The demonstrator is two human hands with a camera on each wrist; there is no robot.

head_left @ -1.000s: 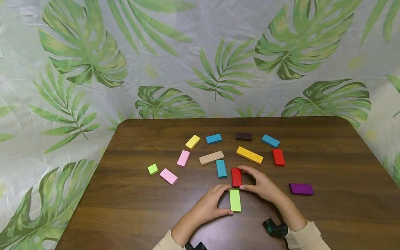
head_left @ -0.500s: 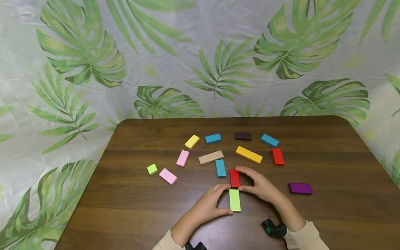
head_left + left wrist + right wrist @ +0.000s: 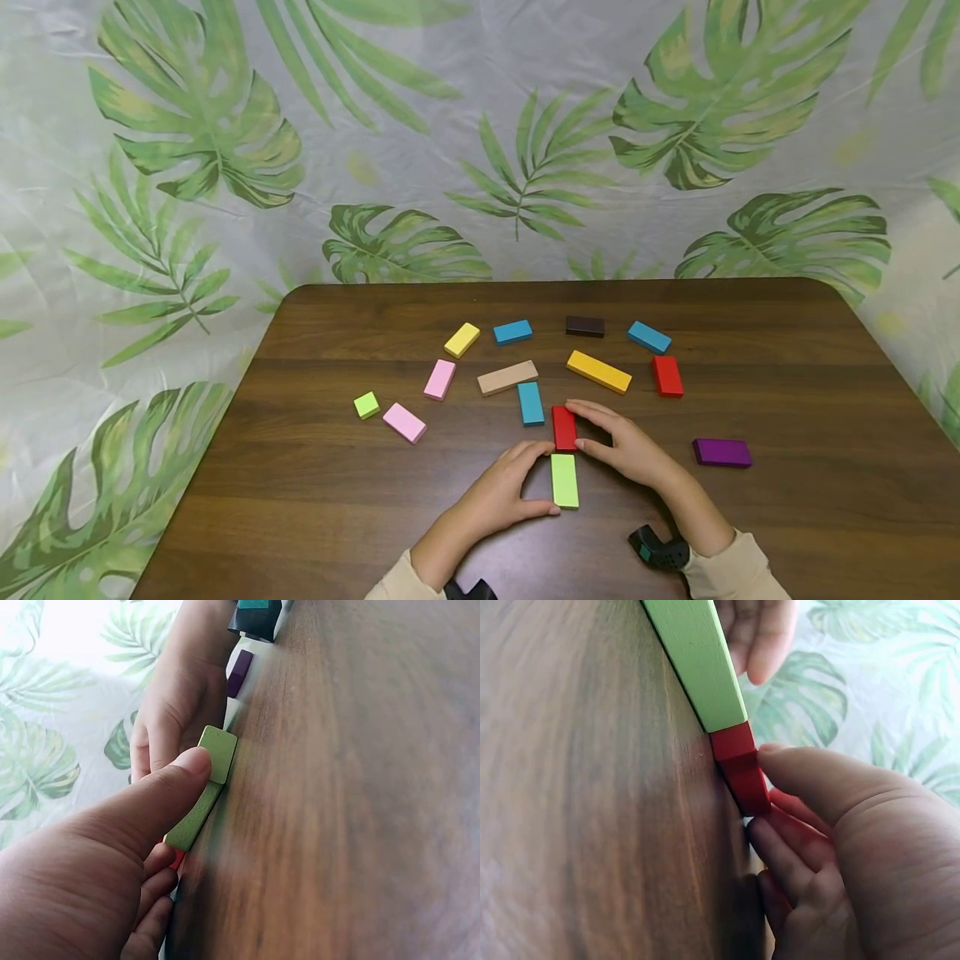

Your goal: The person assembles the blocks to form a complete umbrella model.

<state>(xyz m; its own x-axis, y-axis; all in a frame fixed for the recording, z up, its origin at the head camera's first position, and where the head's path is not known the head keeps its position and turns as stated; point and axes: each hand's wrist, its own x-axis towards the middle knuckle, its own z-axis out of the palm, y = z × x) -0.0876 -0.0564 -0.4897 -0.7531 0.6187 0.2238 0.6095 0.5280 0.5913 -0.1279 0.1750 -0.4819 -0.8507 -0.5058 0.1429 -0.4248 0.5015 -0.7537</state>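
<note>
A light green block [image 3: 565, 482] lies flat on the wooden table, lengthwise away from me. My left hand [image 3: 491, 492] holds it by its ends, thumb at the near end and fingertips by the far one. Just beyond it, end to end, lies a red block [image 3: 565, 428]. My right hand [image 3: 633, 446] pinches this one, index finger at its far end and thumb at its near right corner. In the right wrist view the red block [image 3: 741, 766] meets the end of the green block [image 3: 697, 660]. A blue block [image 3: 531, 405] stands apart, left of the red one.
Behind the hands, several blocks lie in a loose arc, among them a tan block [image 3: 507, 378], an orange block [image 3: 598, 372] and a second red block [image 3: 667, 376]. Pink blocks and a small green block [image 3: 367, 406] lie left; a purple block [image 3: 722, 452] is at right.
The red block has shifted slightly left and nearer, into line with the green block, my right hand moving with it. My left hand and the green block stay in place.
</note>
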